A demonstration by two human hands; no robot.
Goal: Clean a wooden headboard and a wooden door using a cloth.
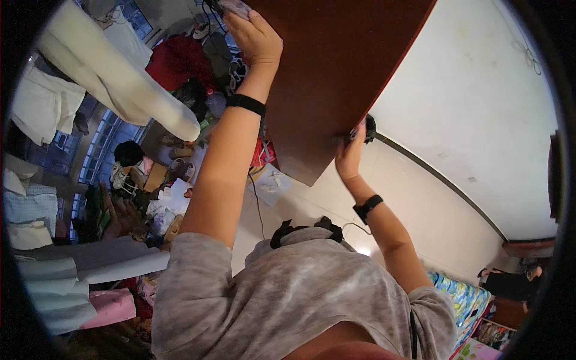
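Note:
A tall dark reddish-brown door point(336, 66) stands in front of me. High at its left side my left hand point(255, 39) is closed on a greyish cloth point(236, 7), pressed close to the door's edge; the fingertips lie partly out of the picture. My right hand point(351, 153) grips the door's right edge lower down, beside a dark handle point(370, 128). Its fingers are partly hidden and a little blurred. Black bands circle both wrists.
Clothes point(114, 66) hang at the left, above a heap of bags, papers and household items point(162, 192). A white wall point(480, 102) rises at the right. A paper sheet point(270, 185) lies on the pale tiled floor point(414, 210). Colourful bedding point(462, 300) is at lower right.

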